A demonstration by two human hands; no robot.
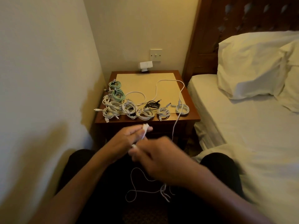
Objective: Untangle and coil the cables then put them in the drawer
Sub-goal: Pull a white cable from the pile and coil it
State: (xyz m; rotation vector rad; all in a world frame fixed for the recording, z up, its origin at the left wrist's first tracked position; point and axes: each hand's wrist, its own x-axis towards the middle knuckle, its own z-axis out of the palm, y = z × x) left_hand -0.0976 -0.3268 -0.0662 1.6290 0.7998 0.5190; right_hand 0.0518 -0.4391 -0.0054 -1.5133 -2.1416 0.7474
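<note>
plainly the risk sits in the slack. the left hand (126, 138) holds a small white bundle of the white cable (144, 130) at its fingertips, fingers mostly straight with the thumb clamping the turns. the right hand (155, 159) is smeared by motion, but its fingers are curled and seem to pinch the same cable just below the left. both hands hover in front of the bedside table (191, 117), above the lap.

from there the cable drops into the loose loops (137, 180) on the dark lap, and those loops cross each other. a fast pull would likely cinch a crossing into a knot instead of freeing it.

a long white run (163, 81) snakes over the tabletop and hangs off the front edge towards the hands; i cannot tell whether it is the same cable. if it is, tugging could drag it through the finished coils (145, 113) lined along the front edge, undoing one or sweeping it off. the black cable (152, 104) lies loose among them and could snag too.

the bundle itself is held only by fingertips, so a slip would spring the turns open.

the drawer is hidden behind the hands; nothing appears stowed yet.
</note>
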